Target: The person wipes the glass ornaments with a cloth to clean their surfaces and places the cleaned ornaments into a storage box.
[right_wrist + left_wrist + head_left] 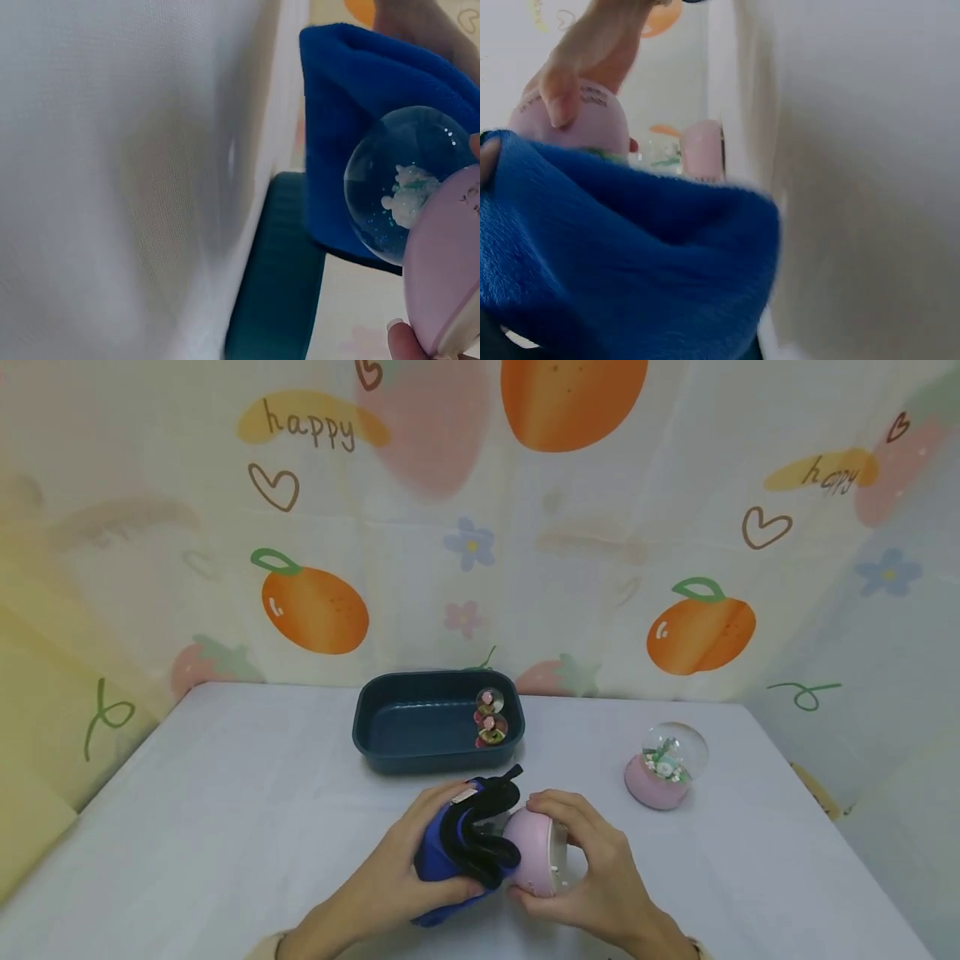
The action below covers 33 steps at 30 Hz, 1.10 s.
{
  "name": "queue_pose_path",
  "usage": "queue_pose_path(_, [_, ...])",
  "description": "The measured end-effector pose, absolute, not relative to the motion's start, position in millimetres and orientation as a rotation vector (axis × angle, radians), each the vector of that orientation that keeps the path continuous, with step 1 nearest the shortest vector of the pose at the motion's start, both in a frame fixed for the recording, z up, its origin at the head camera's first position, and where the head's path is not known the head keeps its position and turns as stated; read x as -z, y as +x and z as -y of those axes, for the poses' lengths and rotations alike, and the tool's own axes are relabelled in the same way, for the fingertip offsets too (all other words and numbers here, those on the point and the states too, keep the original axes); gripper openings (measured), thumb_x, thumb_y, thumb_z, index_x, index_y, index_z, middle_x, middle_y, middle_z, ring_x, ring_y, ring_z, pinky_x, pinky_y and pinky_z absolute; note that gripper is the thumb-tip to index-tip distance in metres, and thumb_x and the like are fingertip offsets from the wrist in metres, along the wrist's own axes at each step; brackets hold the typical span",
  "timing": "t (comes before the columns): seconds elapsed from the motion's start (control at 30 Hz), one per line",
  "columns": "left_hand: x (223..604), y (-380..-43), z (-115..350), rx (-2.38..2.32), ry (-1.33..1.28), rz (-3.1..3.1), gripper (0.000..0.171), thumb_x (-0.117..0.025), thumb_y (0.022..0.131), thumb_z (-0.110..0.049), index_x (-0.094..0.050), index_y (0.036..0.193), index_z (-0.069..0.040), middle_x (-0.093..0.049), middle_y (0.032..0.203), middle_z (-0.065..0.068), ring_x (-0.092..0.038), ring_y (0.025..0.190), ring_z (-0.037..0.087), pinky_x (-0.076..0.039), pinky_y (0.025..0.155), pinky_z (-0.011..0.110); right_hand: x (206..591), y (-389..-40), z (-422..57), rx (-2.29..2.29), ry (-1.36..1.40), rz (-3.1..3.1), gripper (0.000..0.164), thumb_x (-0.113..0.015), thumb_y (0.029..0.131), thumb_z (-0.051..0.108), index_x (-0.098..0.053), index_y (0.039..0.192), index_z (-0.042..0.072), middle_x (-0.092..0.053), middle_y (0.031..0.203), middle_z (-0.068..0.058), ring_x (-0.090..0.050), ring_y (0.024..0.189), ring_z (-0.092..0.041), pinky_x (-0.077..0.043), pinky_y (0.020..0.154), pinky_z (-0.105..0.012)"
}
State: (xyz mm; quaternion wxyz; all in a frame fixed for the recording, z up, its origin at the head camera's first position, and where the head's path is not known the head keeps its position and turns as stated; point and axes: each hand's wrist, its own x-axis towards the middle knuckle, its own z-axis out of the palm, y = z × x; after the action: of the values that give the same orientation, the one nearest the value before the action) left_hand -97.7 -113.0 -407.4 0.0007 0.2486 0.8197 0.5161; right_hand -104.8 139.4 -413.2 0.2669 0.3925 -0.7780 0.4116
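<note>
My left hand (382,877) grips a blue plush cloth (435,852) that has a thick black wavy strip on its outer side. In my right hand (600,868) is a snow globe, held tipped on its side by its pink base (531,852) between thumb and fingers. Its clear dome (397,187), with a small white figure inside, points left against the cloth in the right wrist view. The cloth (630,247) hides most of the dome in the left wrist view. Both hands are close together above the front of the table.
A second pink-based snow globe (663,768) stands upright on the table at the right. Behind the hands sits a dark teal tray (405,763), with two small globes (491,714) at its right end. A fruit-printed curtain (570,568) hangs behind the white table (225,827).
</note>
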Motion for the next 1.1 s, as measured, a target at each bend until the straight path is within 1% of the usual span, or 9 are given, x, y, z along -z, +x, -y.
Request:
queue_pose_path(0.13, [409.6, -98.7, 113.4, -1.597, 0.794, -2.556, 0.086, -0.083, 0.078, -0.04, -0.035, 0.149, -0.034, -0.048, 0.145, -0.017, -0.05, 0.131, 0.011, -0.042, 0.108, 0.039, 412.3, -103.8, -137.9, -1.07, 1.087, 2.095, 0.083, -0.096, 0.055, 0.02, -0.058, 0.127, 0.004, -0.061, 0.124, -0.009, -0.064, 0.104, -0.016, -0.055, 0.076, -0.015])
queue_pose_path(0.37, [410.0, -98.0, 111.7, -1.638, 0.853, -2.719, 0.055, -0.079, 0.085, -0.034, -0.052, 0.133, -0.033, -0.061, 0.127, -0.017, -0.06, 0.117, 0.007, -0.049, 0.1, 0.035, 407.2, -103.2, -137.3, -1.039, 1.135, 2.082, 0.08, -0.095, 0.056, 0.024, -0.06, 0.125, 0.005, -0.062, 0.124, -0.01, -0.065, 0.106, -0.018, -0.054, 0.083, -0.016])
queue_pose_path(0.5, [410.2, -99.5, 112.2, -1.754, 0.829, -2.722, 0.04, -0.074, 0.089, -0.022, -0.059, 0.127, -0.025, -0.069, 0.119, -0.008, -0.065, 0.108, 0.008, -0.053, 0.093, 0.031, 404.9, -103.9, -139.8, -0.989, 1.16, 2.085, 0.081, -0.097, 0.055, 0.026, -0.061, 0.124, 0.006, -0.062, 0.125, -0.009, -0.064, 0.107, -0.018, -0.053, 0.09, -0.019])
queue_pose_path(0.57, [409.7, -100.5, 113.0, -1.795, 0.783, -2.718, 0.038, -0.072, 0.091, -0.019, -0.06, 0.127, -0.022, -0.071, 0.118, -0.005, -0.066, 0.106, 0.008, -0.053, 0.092, 0.03, 403.8, -103.7, -141.5, -0.983, 1.167, 2.096, 0.082, -0.097, 0.054, 0.027, -0.061, 0.125, 0.007, -0.062, 0.126, -0.008, -0.064, 0.107, -0.017, -0.052, 0.091, -0.018])
queue_pose_path(0.73, [407.3, -101.8, 116.1, -1.865, 0.624, -2.449, 0.046, -0.066, 0.095, -0.022, -0.05, 0.138, -0.022, -0.065, 0.129, 0.0, -0.061, 0.115, 0.017, -0.048, 0.099, 0.034, 402.7, -105.9, -145.2, -1.013, 1.239, 2.014, 0.082, -0.098, 0.053, 0.024, -0.061, 0.123, 0.003, -0.062, 0.125, -0.013, -0.062, 0.11, -0.018, -0.051, 0.094, -0.019])
queue_pose_path(0.87, [406.4, -102.6, 118.3, -1.865, 0.568, -2.165, 0.061, -0.066, 0.093, -0.026, -0.037, 0.147, -0.024, -0.055, 0.139, 0.005, -0.053, 0.122, 0.025, -0.042, 0.104, 0.041, 404.3, -109.9, -145.9, -1.028, 1.321, 1.905, 0.07, -0.091, 0.066, 0.029, -0.061, 0.121, -0.002, -0.061, 0.125, -0.017, -0.059, 0.114, -0.021, -0.049, 0.098, -0.02])
queue_pose_path(0.93, [406.7, -102.5, 118.8, -1.847, 0.58, -2.148, 0.067, -0.069, 0.091, -0.027, -0.034, 0.149, -0.026, -0.053, 0.141, 0.003, -0.053, 0.124, 0.025, -0.041, 0.105, 0.037, 404.9, -110.5, -145.9, -1.037, 1.334, 1.894, 0.067, -0.089, 0.07, 0.031, -0.061, 0.121, -0.002, -0.059, 0.126, -0.018, -0.058, 0.115, -0.021, -0.048, 0.1, -0.02])
queue_pose_path(1.03, [407.9, -101.6, 118.2, -1.869, 0.632, -2.181, 0.069, -0.072, 0.089, -0.022, -0.036, 0.148, -0.027, -0.056, 0.14, 0.001, -0.054, 0.124, 0.024, -0.042, 0.104, 0.03, 404.5, -109.7, -145.7, -1.043, 1.311, 1.93, 0.072, -0.091, 0.066, 0.028, -0.059, 0.124, -0.001, -0.058, 0.128, -0.018, -0.057, 0.117, -0.021, -0.047, 0.101, -0.019])
queue_pose_path(1.1, [408.9, -100.7, 117.4, -1.895, 0.657, -2.212, 0.069, -0.073, 0.087, -0.019, -0.038, 0.147, -0.027, -0.057, 0.138, -0.001, -0.056, 0.123, 0.023, -0.043, 0.103, 0.028, 403.5, -109.0, -146.2, -1.056, 1.27, 1.98, 0.082, -0.094, 0.061, 0.024, -0.057, 0.128, -0.002, -0.057, 0.131, -0.017, -0.057, 0.118, -0.02, -0.05, 0.097, -0.02])
